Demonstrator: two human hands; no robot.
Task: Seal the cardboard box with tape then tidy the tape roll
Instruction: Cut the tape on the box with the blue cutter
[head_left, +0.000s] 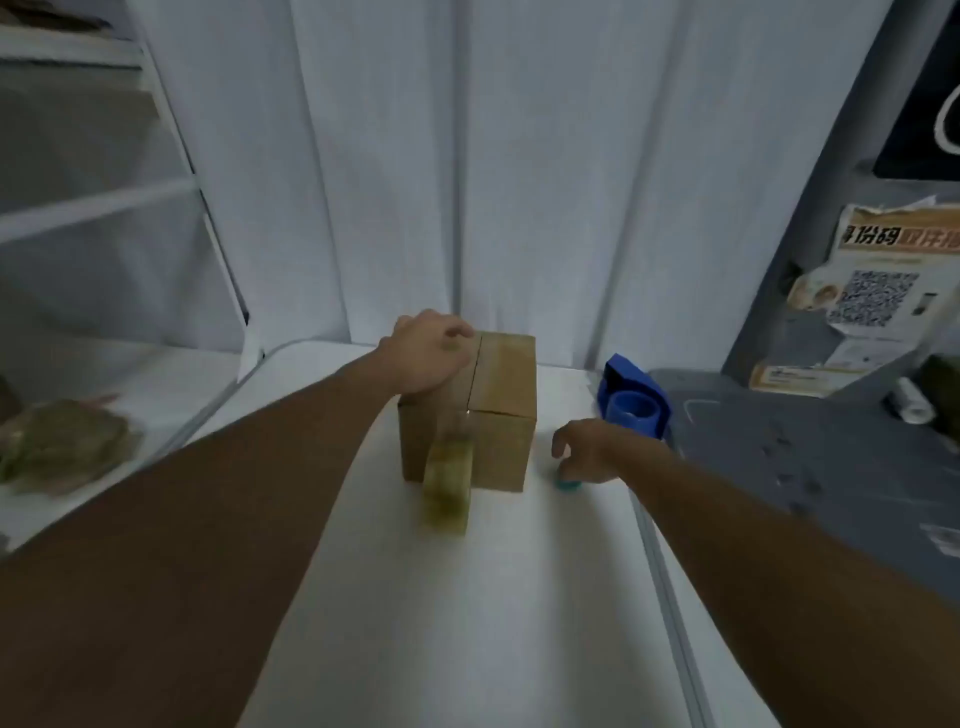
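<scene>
A brown cardboard box (501, 410) stands on the white table (467, 597), its top flaps folded shut along a middle seam. My left hand (428, 353) lies flat on the box's top left part. A roll of clear yellowish tape (448, 486) stands on edge against the box's front, blurred. My right hand (589, 449) is down at the table to the right of the box, its fingers curled over a small teal object (567, 486). I cannot tell whether the hand grips that object.
A blue tape dispenser (634, 402) sits behind my right hand at the table's right edge. A grey surface (805, 457) with a white roll lies further right. A white shelf (78, 389) at the left holds a green bundle. White wall panels rise behind.
</scene>
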